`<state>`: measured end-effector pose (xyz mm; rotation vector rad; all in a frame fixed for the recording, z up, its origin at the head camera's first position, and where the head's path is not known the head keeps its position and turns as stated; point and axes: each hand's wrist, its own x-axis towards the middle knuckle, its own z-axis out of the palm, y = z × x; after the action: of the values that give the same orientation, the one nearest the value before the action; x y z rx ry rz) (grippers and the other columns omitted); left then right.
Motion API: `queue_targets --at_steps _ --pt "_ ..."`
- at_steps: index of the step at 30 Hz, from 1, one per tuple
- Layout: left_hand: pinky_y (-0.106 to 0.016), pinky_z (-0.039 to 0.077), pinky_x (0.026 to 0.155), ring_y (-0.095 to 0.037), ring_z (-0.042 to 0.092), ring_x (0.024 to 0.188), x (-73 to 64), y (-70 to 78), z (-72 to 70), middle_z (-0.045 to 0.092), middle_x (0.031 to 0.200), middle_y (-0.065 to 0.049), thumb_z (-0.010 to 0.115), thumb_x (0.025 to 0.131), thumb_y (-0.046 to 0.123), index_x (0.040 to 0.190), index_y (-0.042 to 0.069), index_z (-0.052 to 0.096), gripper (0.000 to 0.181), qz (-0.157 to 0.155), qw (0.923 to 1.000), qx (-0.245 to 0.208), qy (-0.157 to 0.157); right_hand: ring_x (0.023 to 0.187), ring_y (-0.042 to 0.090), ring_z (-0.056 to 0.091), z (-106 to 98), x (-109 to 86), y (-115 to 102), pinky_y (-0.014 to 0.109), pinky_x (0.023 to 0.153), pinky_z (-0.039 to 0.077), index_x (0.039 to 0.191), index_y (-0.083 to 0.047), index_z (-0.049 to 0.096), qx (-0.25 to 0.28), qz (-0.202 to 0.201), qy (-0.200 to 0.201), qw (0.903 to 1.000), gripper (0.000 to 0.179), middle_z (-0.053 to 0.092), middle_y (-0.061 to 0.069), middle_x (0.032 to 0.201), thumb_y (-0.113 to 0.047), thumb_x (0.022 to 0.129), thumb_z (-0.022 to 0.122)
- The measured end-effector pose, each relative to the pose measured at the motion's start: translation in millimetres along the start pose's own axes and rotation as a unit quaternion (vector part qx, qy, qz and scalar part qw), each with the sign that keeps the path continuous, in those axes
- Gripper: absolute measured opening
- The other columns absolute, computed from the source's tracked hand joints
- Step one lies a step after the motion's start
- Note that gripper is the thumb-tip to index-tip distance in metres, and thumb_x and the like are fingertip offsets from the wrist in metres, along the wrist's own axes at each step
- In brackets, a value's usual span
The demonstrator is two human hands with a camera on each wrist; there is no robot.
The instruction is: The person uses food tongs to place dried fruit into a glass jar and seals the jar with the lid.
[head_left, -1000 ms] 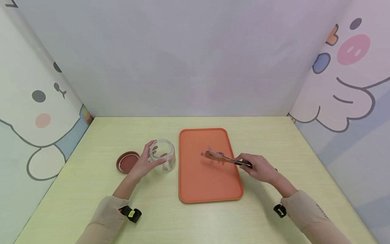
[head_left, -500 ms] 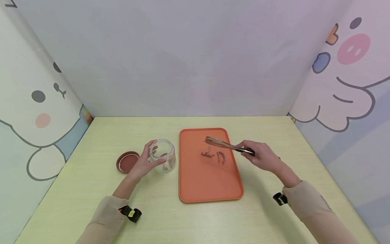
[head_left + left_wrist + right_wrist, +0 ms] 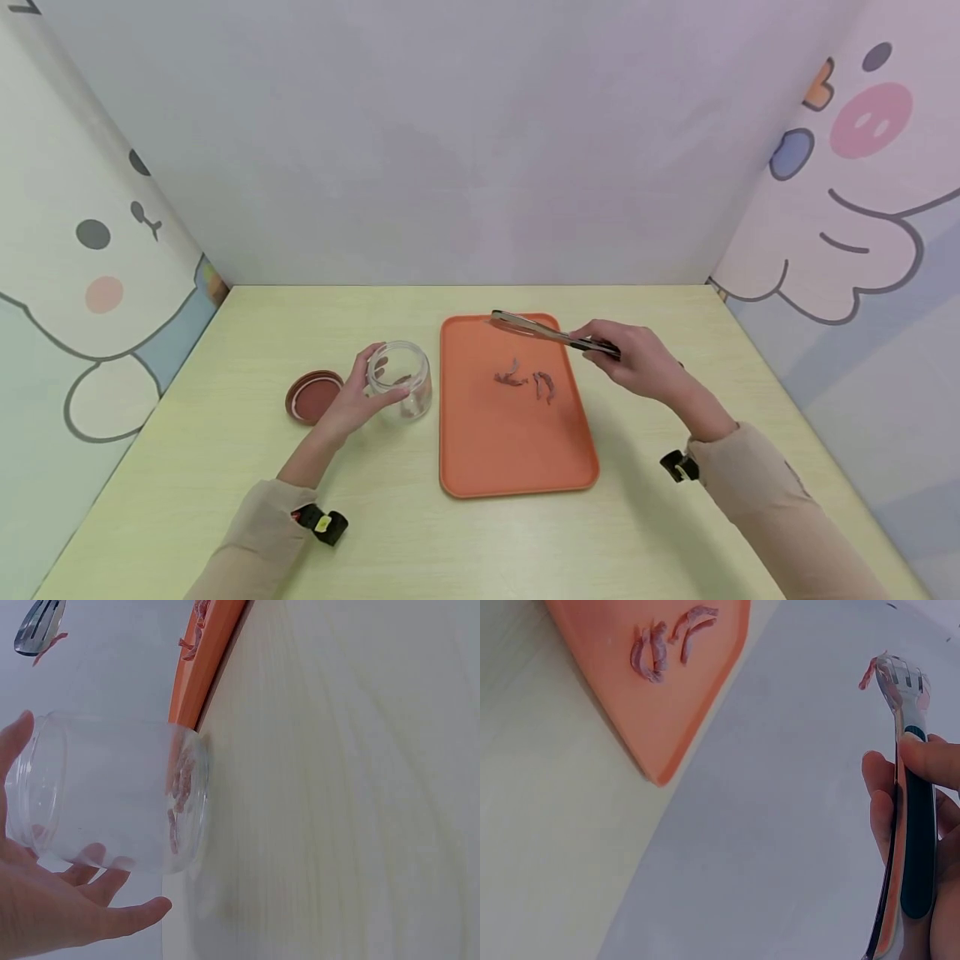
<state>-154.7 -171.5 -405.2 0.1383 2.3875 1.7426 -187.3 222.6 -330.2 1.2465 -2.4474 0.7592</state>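
Two hands are engaged about the orange tray (image 3: 517, 458): just left of it, the left hand (image 3: 357, 408) grips an upright clear jar (image 3: 112, 791), fingers curled partway round; apparently above its far end, the right hand (image 3: 637, 358) squeezes tongs (image 3: 551, 334) pinching one reddish strip (image 3: 868, 674). Advisable: even pressure, smooth travel, jar steady.

Loose beige sleeves covered both arms — the left sleeve (image 3: 255, 529) softly creased, the right sleeve (image 3: 750, 479) bearing a small dark marking (image 3: 798, 479). Both ended short of the wrists, leaving the left hand (image 3: 360, 404) and right hand (image 3: 639, 360) bare. Each cuff carried a small black device — the left device (image 3: 332, 531) with a yellow patch (image 3: 323, 523), the right device (image 3: 671, 466) with a pale mark.
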Motion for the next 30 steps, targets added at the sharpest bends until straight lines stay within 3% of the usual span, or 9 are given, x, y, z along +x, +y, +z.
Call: queue_targets --at_steps 2,8,21,30 --pt "-0.055 0.019 0.095 -0.037 0.016 0.127 1.1 -1.5 -0.1 0.02 0.139 -0.022 0.067 0.079 0.023 0.139 0.016 0.011 0.082 0.0 1.0 0.0 0.0 0.046 0.003 0.027 0 3.6 -2 0.021 0.044 0.028 0.104 -0.013 0.06 -0.002 -0.008 -0.002 1.0 0.032 0.039 -0.01 0.061 0.005 0.077 0.061" --pt "-0.054 0.016 0.097 -0.038 0.015 0.127 -10.2 21.1 2.8 0.02 0.138 -0.025 0.065 0.081 0.019 0.138 0.012 0.013 0.078 -0.001 1.0 -0.003 0.002 0.048 0.004 0.028 8 14.1 -8 0.022 0.044 0.028 0.1 -0.011 0.059 0.01 -0.028 -0.009 0.9995 0.026 0.045 -0.009 0.067 0.003 0.078 0.061" --pt "-0.055 0.016 0.096 -0.038 0.014 0.127 -10.0 19.9 3.0 0.02 0.138 -0.024 0.067 0.08 0.022 0.138 0.013 0.012 0.081 -0.006 1.0 -0.003 0.001 0.05 0.004 0.036 34 32.8 -26 0.022 0.045 0.034 0.103 -0.013 0.059 0.04 -0.036 -0.038 0.9978 0.031 0.059 -0.006 0.085 0.005 0.078 0.06" --pt "-0.055 0.016 0.096 -0.038 0.014 0.127 -11.8 23.0 3.4 0.02 0.138 -0.025 0.064 0.082 0.02 0.138 0.012 0.012 0.077 -0.01 0.9999 0.005 0.002 0.052 0.002 0.042 51 49.9 -37 0.02 0.046 0.037 0.102 -0.012 0.058 0.036 -0.047 -0.058 0.9966 0.026 0.06 -0.003 0.087 0.002 0.08 0.059"
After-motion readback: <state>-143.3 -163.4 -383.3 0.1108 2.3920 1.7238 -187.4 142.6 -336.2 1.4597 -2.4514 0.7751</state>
